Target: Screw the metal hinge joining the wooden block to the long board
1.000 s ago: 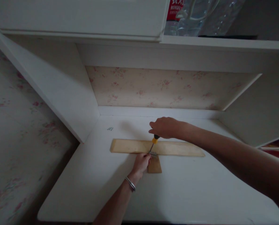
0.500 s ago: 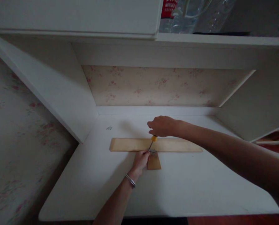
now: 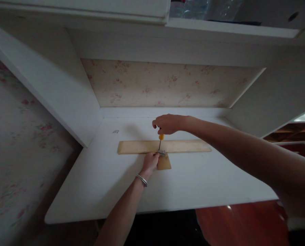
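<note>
One white desk [image 3: 193,184] sits in a white alcove backed by floral wallpaper [image 3: 162,83], red-brown floor below. On it lie two wooden pieces: one long board [image 3: 183,146] and one short block [image 3: 164,163] butting its near edge (a small metal bracket [image 3: 162,152] at the joint). The right hand [image 3: 168,123] is closed around one screwdriver [image 3: 160,141], upright on the bracket; the left hand [image 3: 150,161] presses beside it.

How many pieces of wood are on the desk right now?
2. A long strip of wood lies across the desk; a short block juts toward the person from its middle, beside the left hand.
</note>
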{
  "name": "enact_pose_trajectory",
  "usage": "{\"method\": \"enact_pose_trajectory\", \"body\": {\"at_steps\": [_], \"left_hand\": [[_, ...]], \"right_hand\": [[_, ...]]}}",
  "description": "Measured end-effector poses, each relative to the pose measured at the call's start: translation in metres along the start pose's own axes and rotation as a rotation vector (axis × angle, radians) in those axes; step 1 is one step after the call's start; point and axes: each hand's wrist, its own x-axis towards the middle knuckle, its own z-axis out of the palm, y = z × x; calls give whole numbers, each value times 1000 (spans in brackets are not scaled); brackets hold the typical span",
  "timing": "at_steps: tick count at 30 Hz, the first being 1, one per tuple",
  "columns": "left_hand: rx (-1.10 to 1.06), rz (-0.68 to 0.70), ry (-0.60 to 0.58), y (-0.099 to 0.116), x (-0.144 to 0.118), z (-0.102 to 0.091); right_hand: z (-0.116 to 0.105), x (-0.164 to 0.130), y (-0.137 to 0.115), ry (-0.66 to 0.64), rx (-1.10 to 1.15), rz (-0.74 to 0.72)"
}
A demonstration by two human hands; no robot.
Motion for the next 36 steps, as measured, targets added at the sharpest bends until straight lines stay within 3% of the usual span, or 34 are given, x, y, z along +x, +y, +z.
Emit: {"method": "enact_pose_trajectory", "body": {"at_steps": [2, 4, 7, 10, 12, 15, 18, 21, 24, 27, 32, 34, 36], "left_hand": [[49, 29, 17, -2, 0, 1], [92, 57, 33, -3, 0, 1], [148, 94, 59, -5, -1, 1], [203, 120, 84, -6, -3, 1], [239, 134, 103, -6, -4, 1], [284, 151, 136, -6, -5, 2], [312, 170, 168, -7, -7, 2], [323, 186, 205, -8, -9, 3], [305, 186, 245, -8, -10, 4], [260, 170, 265, -9, -9, 5], [126, 100, 209, -10, -6, 6], [52, 59, 181, -9, -5, 6], [-31, 10, 148, -7, -5, 7]], "right_hand": [[2, 0, 2, 14, 35, -94], [5, 0, 3, 16, 56, -82], [7, -4, 0, 13, 120, 119], [6, -7, -7, -77, 146, 393], [5, -8, -11, -108, 72, 459], [5, -7, -14, -48, -22, 288], [4, -7, -15, -16, 22, 119], [2, -9, -20, -95, 148, 243], [2, -9, -24, -106, 91, 367], [5, -8, -24, -64, -43, 310], [10, -10, -15, 22, 22, 20], [11, -12, -12, 19, 48, 60], [11, -12, -11, -7, 84, 205]]}}
